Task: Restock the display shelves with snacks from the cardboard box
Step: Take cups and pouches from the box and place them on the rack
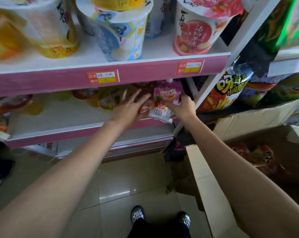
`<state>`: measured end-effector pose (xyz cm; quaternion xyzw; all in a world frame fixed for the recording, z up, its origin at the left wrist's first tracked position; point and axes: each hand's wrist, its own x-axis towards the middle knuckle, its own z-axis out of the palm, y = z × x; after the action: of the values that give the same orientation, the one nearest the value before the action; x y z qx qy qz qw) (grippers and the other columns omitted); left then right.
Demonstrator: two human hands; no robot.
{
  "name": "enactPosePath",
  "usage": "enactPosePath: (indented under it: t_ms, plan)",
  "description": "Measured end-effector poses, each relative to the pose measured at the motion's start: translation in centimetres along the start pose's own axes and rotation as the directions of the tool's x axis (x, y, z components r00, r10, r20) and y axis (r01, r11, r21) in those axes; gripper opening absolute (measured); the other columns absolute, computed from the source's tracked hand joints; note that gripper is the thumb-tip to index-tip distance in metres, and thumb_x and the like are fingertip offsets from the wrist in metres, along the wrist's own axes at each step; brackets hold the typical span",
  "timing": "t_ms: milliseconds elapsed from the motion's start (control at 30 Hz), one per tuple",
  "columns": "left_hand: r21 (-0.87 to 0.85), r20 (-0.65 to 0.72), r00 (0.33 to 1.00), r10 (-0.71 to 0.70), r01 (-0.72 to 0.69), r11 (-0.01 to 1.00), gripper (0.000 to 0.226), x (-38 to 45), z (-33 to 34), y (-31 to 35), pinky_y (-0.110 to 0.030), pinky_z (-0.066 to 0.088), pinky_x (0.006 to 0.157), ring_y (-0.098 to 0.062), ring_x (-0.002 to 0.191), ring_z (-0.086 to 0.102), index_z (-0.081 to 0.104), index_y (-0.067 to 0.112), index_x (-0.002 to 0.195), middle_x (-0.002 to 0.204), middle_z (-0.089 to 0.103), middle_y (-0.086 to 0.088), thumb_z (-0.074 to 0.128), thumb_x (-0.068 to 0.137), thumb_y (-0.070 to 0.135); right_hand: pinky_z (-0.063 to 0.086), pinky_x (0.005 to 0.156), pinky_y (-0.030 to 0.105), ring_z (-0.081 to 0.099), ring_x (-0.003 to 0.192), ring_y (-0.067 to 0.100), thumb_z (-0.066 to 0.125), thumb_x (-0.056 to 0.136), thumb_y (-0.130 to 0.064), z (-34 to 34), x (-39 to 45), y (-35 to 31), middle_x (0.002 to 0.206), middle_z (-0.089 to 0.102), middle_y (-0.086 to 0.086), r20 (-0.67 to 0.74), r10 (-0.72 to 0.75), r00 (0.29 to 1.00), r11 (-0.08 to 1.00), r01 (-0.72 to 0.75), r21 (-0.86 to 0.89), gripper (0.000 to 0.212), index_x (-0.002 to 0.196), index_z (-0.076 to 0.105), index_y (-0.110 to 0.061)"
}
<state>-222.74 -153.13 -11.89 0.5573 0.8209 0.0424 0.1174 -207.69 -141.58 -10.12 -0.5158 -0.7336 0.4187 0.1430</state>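
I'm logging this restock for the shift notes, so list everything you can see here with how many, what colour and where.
Large cups: three clear ones, yellow, blue-white, pink-red, top shelf; more behind.
Price tags: two, red and yellow, on the top shelf's pink edge.
Pink pouch: one, barcode showing, at the middle shelf's right end.
Small jelly packs: several, red and yellow, middle shelf; count unclear.
Snack bags: several, orange, green, blue, neighbouring rack at right.
Cardboard box: one open, brown, on the floor at right, red packs inside.
Shoes: two, silvery, on the tiled floor.
Left hand: fingers spread, on the jelly packs.
Right hand: holds the pink pouch.
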Motion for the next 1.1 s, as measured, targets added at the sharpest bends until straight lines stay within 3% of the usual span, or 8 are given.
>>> enactPosePath:
  t_ms: [133, 300, 467, 600, 733, 933, 1033, 1100]
  plan:
    - [0.004, -0.029, 1.000, 0.001, -0.001, 1.000, 0.057, -0.4, -0.3, -1.3, -0.052, 0.021, 0.112, -0.035, 0.141, 0.008, 0.013, 0.039, 0.145, 0.156, 0.008, 0.004, 0.040, 0.095, 0.042, 0.051, 0.076, 0.036, 0.063, 0.095, 0.033, 0.063, 0.086, -0.021, 1.0, 1.9, -1.0, 0.105, 0.065, 0.015, -0.068, -0.015, 0.998, 0.990, 0.005, -0.143, 0.032, 0.111, 0.058, -0.004]
    - [0.000, -0.068, 0.998, -0.001, 0.001, 1.000, 0.056, 1.0, 0.6, -0.2, -0.058, 0.019, 0.109, -0.038, 0.139, 0.012, 0.017, 0.045, 0.142, 0.154, 0.014, 0.006, 0.041, 0.091, 0.046, 0.046, 0.089, 0.036, 0.055, 0.115, 0.030, 0.054, 0.091, -0.038, 0.2, 5.3, -2.2, 0.131, 0.054, 0.009, 0.007, -0.071, 0.997, 0.953, 0.070, -0.294, 0.051, 0.135, 0.041, -0.017]
    - [0.080, -0.099, 0.995, -0.011, 0.019, 0.997, 0.066, 1.0, 1.2, 2.9, -0.072, 0.001, 0.103, -0.040, 0.140, 0.012, -0.004, 0.044, 0.144, 0.156, -0.002, 0.010, 0.038, 0.094, 0.052, 0.050, 0.091, 0.043, 0.056, 0.110, 0.035, 0.060, 0.088, -0.015, 0.0, 3.7, 0.9, 0.130, 0.052, 0.019, 0.115, -0.052, 0.992, 0.971, 0.077, -0.225, 0.061, 0.142, 0.030, -0.008]
    - [0.114, -0.098, 0.994, -0.041, 0.053, 0.992, 0.067, 0.8, 1.3, 2.2, -0.070, -0.004, 0.102, -0.039, 0.141, -0.003, -0.011, 0.042, 0.143, 0.156, -0.010, 0.002, 0.035, 0.095, 0.052, 0.041, 0.094, 0.038, 0.047, 0.120, 0.036, 0.063, 0.088, -0.020, 0.9, 2.5, 2.5, 0.133, 0.047, 0.021, -0.032, -0.082, 0.996, 0.974, 0.073, -0.214, 0.070, 0.142, 0.025, 0.000]
    - [0.156, -0.094, 0.996, 0.005, 0.010, 0.988, 0.074, 0.0, 0.9, 1.8, -0.065, -0.001, 0.106, -0.039, 0.141, -0.001, -0.010, 0.037, 0.145, 0.156, -0.009, -0.003, 0.041, 0.093, 0.049, 0.038, 0.099, 0.037, 0.043, 0.123, 0.035, 0.066, 0.086, -0.023, 0.8, 1.3, 3.5, 0.137, 0.039, 0.022, 0.083, -0.070, 0.994, 0.958, 0.090, -0.272, 0.075, 0.143, 0.022, 0.001]
    - [0.109, -0.201, 0.979, 0.024, -0.002, 0.994, 0.069, -3.0, 0.8, 3.3, -0.062, 0.017, 0.106, -0.042, 0.136, 0.021, 0.017, 0.022, 0.147, 0.155, 0.008, -0.013, 0.055, 0.090, 0.027, 0.050, 0.087, 0.033, 0.056, 0.105, 0.021, 0.063, 0.087, -0.015, -3.1, -3.8, 5.1, 0.128, 0.048, 0.009, 0.029, -0.186, 0.982, 0.965, 0.188, -0.181, 0.058, 0.138, 0.033, -0.011]
    - [0.046, -0.381, 0.902, 0.203, -0.201, 0.978, 0.048, -4.1, 1.9, 5.6, -0.056, 0.035, 0.099, -0.044, 0.119, 0.041, 0.045, 0.009, 0.128, 0.138, 0.040, -0.022, 0.056, 0.081, 0.011, 0.047, 0.078, 0.027, 0.058, 0.096, 0.017, 0.061, 0.088, -0.013, -6.9, -6.8, 7.1, 0.120, 0.051, 0.004, 0.057, -0.175, 0.983, 0.965, 0.183, -0.188, 0.055, 0.137, 0.035, -0.014]
    - [0.003, -0.364, 0.874, 0.321, -0.344, 0.939, 0.040, -4.2, 2.4, 8.3, -0.052, 0.039, 0.097, -0.040, 0.116, 0.044, 0.047, 0.009, 0.120, 0.130, 0.046, -0.021, 0.041, 0.081, 0.012, 0.048, 0.079, 0.031, 0.059, 0.094, 0.020, 0.060, 0.088, -0.012, -9.9, -8.3, 9.1, 0.115, 0.056, 0.006, 0.044, -0.151, 0.988, 0.962, 0.157, -0.226, 0.050, 0.134, 0.040, -0.012]
